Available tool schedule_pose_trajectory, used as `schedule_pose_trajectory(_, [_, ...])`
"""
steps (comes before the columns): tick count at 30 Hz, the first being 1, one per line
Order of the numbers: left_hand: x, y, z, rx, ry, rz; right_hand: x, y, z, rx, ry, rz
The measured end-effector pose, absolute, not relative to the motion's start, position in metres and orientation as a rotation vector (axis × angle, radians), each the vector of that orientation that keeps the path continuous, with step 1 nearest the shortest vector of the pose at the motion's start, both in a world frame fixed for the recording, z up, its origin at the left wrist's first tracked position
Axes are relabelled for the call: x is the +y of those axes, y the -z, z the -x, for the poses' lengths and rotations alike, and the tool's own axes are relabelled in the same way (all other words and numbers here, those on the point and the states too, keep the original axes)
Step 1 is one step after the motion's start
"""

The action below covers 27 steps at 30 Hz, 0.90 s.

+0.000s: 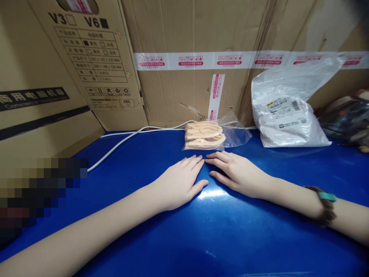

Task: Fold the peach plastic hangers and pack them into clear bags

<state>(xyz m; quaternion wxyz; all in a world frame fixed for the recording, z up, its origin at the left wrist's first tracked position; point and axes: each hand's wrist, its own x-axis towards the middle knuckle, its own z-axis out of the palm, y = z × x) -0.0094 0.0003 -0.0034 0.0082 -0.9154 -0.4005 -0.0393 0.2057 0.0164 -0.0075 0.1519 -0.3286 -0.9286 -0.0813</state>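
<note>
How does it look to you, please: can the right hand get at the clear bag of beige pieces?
Probably yes: the right hand lies near the clear bag, with only blue tabletop between.

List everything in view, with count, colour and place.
Table: one, blue, foreground
Cardboard boxes: count unclear, brown, left and back
Tape: several, white and red, on cardboard
Cable: at least one, white, back left
Clear bag: one, transparent, back middle
Curved pieces: several, peach, inside clear bag
Packed bag: one, white, back right
Bundle: count unclear, mostly dark, right edge
Pixelated patch: one, mostly dark, left edge
Fuzzy band: one, brown with teal, right forearm
Forearms: two, bare, lower left and right
Left hand: one, bare, palm down, centre
Right hand: one, bare, palm down, centre right
</note>
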Motion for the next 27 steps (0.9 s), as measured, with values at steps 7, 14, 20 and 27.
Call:
schedule_pose_trajectory(7, [0.0,0.004,0.01,-1.227,0.151,2.856,0.016,0.009,-0.206,-2.642,0.229,0.929])
schedule_pose_trajectory(14, [0.001,0.005,0.009,-1.232,0.136,2.857,0.017,0.008,-0.207,-2.663,0.229,0.951])
schedule_pose_trajectory(20, [-0.001,-0.006,0.009,-1.113,0.195,2.826,0.014,0.005,-0.207,-2.648,0.22,0.898])
schedule_pose_trajectory(27, [0.059,-0.046,0.02,-1.696,1.081,2.509,0.081,-0.047,-0.242,-2.097,0.218,1.251])
